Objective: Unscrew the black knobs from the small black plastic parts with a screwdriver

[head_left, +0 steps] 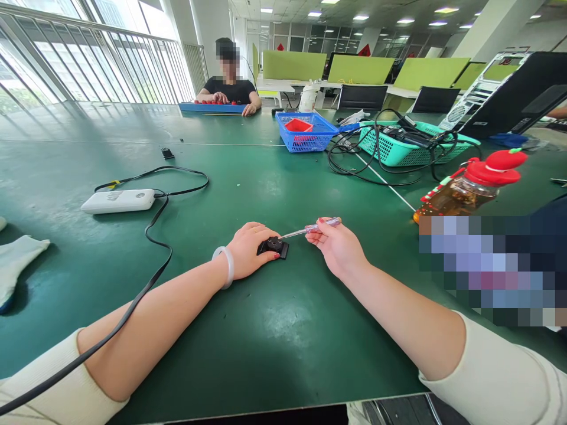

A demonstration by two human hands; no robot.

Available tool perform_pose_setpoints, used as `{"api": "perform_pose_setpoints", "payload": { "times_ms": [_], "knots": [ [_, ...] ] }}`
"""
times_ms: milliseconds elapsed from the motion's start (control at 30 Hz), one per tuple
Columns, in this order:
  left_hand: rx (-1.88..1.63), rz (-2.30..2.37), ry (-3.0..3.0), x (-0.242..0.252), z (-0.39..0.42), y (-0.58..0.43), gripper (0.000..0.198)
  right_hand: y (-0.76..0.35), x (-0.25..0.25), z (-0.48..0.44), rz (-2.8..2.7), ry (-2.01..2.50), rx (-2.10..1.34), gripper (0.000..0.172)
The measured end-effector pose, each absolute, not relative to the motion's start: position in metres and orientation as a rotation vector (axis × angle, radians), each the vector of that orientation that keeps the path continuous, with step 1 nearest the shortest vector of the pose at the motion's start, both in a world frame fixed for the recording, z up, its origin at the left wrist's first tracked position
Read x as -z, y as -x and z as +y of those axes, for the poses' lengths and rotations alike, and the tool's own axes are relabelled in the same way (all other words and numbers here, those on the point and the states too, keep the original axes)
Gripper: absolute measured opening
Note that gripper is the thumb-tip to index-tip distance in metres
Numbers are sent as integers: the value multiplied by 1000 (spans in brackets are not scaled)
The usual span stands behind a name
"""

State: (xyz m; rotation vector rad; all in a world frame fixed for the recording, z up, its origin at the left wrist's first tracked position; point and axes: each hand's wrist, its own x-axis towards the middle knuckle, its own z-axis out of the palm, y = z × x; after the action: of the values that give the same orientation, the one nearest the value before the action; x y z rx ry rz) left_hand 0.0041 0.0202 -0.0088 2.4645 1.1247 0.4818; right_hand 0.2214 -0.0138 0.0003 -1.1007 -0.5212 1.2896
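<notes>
- The left hand's (250,251) fingers are closed around a small black part (283,251), the thumb along its near side, keeping it on the counter (283,354) at the middle of the clock.
- The right hand (334,248), at 3 o'clock of the part, pinches the clear handle of a slim screwdriver (322,226); its shaft points at 9 o'clock, the tip at the part. Whether they touch cannot be told.
- A white bracelet (229,267) circles the left wrist.
- Between 9 and 10 o'clock lies a white box (117,202); its grey marking is too small to read. A black cable (153,230) joins it and crosses above the left forearm.
- A red-lidded bottle (460,189) of brown liquid leans between 2 and 3 o'clock.
- A teal basket (394,154) with black cables sits towards 2 o'clock, a blue basket (305,141) with a red tray (298,126) just past 12.
- The counter is glossy green, its near edge at 6 o'clock; bare green surface runs between the forearms to that edge.
- At 11 o'clock, across the counter, a person (230,90) sits at a blue tray (212,108).
- Beyond stand a railing (115,59) at 10 o'clock and lime partitions (361,69) towards 1, under ceiling lights (315,13).
</notes>
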Motion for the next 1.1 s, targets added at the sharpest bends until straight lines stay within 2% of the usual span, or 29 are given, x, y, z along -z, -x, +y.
{"api": "perform_pose_setpoints", "payload": {
  "times_ms": [467, 767, 900, 1100],
  "knots": [
    [-512, 1126, -2473, 13, 21, -4, 32, -227, 4, -11, -667, 1111, -1146, 21],
    [-529, 1117, -2489, 15, 22, -3, 33, -226, -7, -27, -1271, 998, -864, 29],
    [-533, 1116, -2495, 16, 22, -3, 33, -227, -6, -21, -1183, 997, -933, 30],
    [-546, 1117, -2492, 16, 23, -3, 34, -231, 5, -6, -728, 1111, -1255, 30]
  ]
}}
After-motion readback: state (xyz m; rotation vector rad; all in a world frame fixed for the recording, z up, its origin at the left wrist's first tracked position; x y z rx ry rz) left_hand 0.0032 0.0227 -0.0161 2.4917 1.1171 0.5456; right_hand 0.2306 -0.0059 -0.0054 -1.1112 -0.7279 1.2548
